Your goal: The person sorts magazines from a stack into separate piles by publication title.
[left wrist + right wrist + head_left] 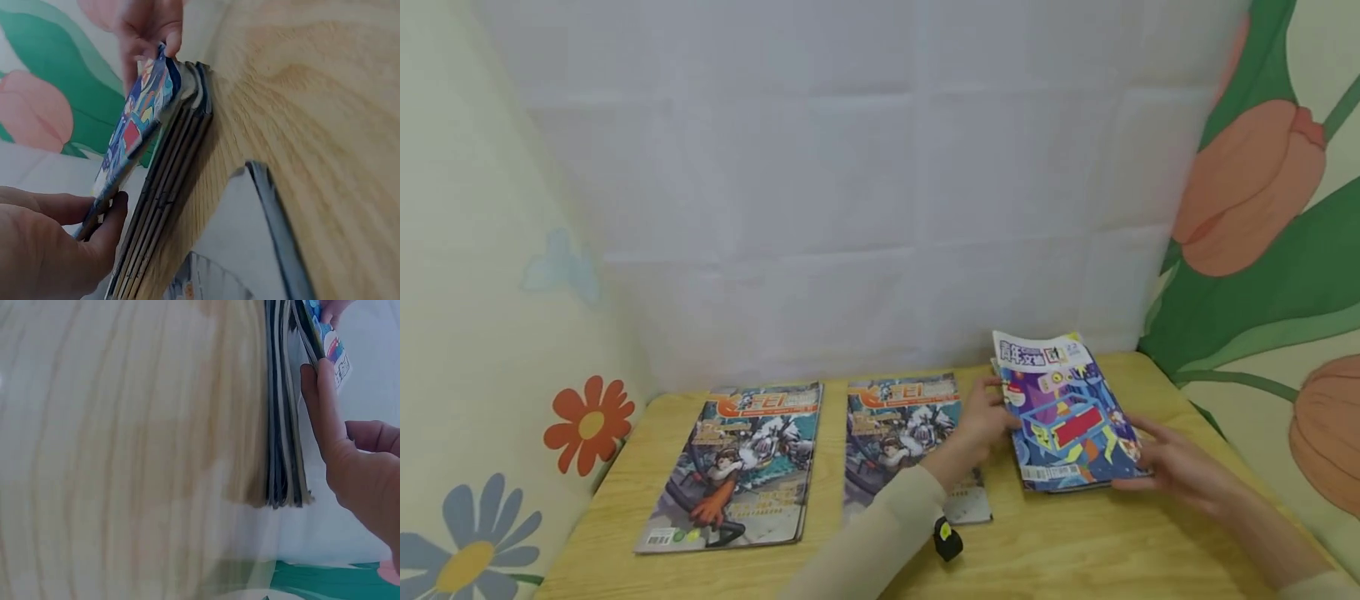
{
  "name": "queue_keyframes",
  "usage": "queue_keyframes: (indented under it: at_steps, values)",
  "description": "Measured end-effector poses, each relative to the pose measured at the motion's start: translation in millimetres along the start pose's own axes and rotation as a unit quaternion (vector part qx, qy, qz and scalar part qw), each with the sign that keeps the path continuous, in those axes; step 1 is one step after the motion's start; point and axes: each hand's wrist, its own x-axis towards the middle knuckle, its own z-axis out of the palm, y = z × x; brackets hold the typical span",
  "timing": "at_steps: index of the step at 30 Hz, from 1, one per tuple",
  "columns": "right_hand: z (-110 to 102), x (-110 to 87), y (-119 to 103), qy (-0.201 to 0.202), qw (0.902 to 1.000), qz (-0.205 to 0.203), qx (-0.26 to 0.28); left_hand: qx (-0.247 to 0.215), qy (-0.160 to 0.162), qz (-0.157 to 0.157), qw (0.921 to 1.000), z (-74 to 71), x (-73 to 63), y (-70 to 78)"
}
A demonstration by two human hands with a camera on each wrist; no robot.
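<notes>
A magazine with a blue and purple cover point(1067, 417) is lifted at a tilt over a stack of several magazines point(169, 169) at the right of the table. My left hand point(981, 421) pinches its left edge between thumb and fingers, as the left wrist view shows up close. At the opposite edge, near the lower corner, my right hand point(1176, 467) holds it, fingers point(322, 406) along the underside in the right wrist view. The stack's page edges point(281, 437) show below the raised magazine; its top cover is mostly hidden.
Left of my left forearm lies a magazine with a robot-and-figure cover point(895, 442), partly covered by the sleeve. Another with the same cover point(745, 467) lies further left. A black wrist strap piece point(947, 540) shows by the sleeve. White cloth point(880, 183) hangs behind the wooden table point(1037, 558).
</notes>
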Motion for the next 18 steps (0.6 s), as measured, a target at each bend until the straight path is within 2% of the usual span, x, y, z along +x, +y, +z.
queue_keyframes:
  at_steps: [4,9,12,18]
  values:
    - [-11,0.6,2,0.028,0.9994,0.011,-0.018,0.061,-0.011,0.008,0.9980,10.0,4.0,-1.9]
    - [-20,4.1,-1,0.049,0.9973,0.017,-0.053,0.121,0.007,0.011,0.9925,18.0,6.5,-3.6]
    - [-22,4.1,-4,0.046,0.9959,0.019,-0.076,0.145,0.012,0.006,0.9893,23.4,7.4,-6.6]
    - [-17,5.1,-13,0.048,0.9929,0.027,-0.105,0.197,0.040,0.012,0.9795,27.6,8.0,-8.4]
